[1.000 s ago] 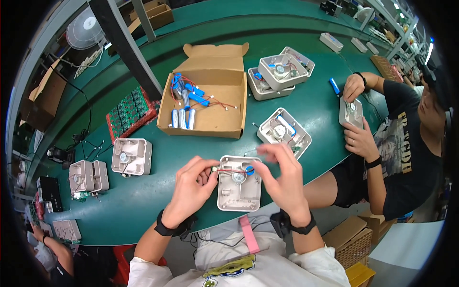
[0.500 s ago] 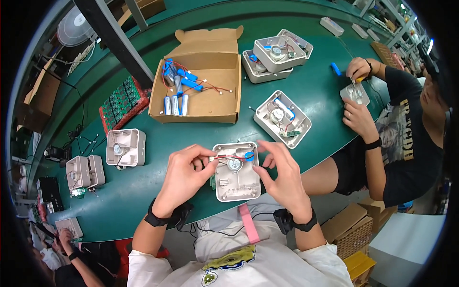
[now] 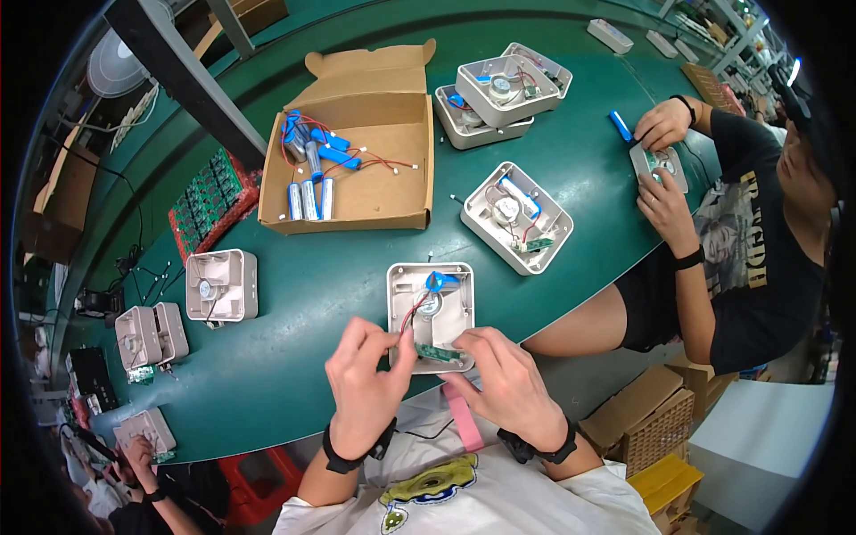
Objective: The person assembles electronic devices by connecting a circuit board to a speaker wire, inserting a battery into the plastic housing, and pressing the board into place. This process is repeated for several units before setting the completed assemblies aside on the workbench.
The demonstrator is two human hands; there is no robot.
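Before me a light-grey plastic housing (image 3: pixel 470 308) lies with its inside facing up. A blue battery (image 3: pixel 443 282) sits in its far part, above the round speaker (image 3: pixel 428 304). My left hand (image 3: pixel 367 383) pinches the battery's red and black wires at the housing's near left; the wire end is hidden by the fingers. A small green circuit board (image 3: pixel 438 353) lies tilted across the near part of the housing. My right hand (image 3: pixel 510 383) grips the board's right end between thumb and fingers.
An open cardboard box (image 3: pixel 379 120) of wired batteries stands far left of centre. More housings (image 3: pixel 517 218) lie around, some stacked (image 3: pixel 504 94). Circuit boards (image 3: pixel 212 203) lie on red wrap at left. A co-worker's hands (image 3: pixel 667 196) work on a housing at right; another person's hand (image 3: pixel 140 456) shows lower left.
Both hands have moved nearer to me, to the housing's near part. The battery now lies in the far compartment, and the circuit board has come over the housing. At right, the co-worker's hands have shifted.
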